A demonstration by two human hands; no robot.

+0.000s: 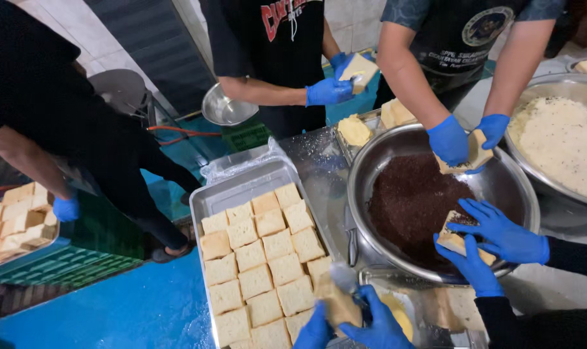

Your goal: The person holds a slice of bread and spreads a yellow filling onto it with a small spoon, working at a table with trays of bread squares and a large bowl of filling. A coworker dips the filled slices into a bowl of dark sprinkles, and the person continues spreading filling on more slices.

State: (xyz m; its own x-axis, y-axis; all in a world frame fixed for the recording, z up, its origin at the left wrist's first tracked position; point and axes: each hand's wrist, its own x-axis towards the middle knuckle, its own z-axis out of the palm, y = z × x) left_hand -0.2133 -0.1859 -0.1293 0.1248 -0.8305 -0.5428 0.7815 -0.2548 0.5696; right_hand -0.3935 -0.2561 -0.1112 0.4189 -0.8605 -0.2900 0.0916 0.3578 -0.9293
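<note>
My left hand (315, 329), in a blue glove, holds a square bread slice (339, 305) at the bottom edge of the view. My right hand (379, 321), also gloved, grips a knife (342, 276) whose blade lies against the top of the slice. Just left of my hands is a metal tray (199, 205) filled with rows of several bread squares (262, 253). A yellow spread (401, 318) shows right beside my right hand.
A large steel bowl (371, 169) of dark sprinkles (413, 201) stands to the right; two other people's gloved hands press bread slices into it. A bowl of pale grated topping (565, 143) sits far right. Another person holds a slice at the back. A tray of bread (15, 220) is at the left.
</note>
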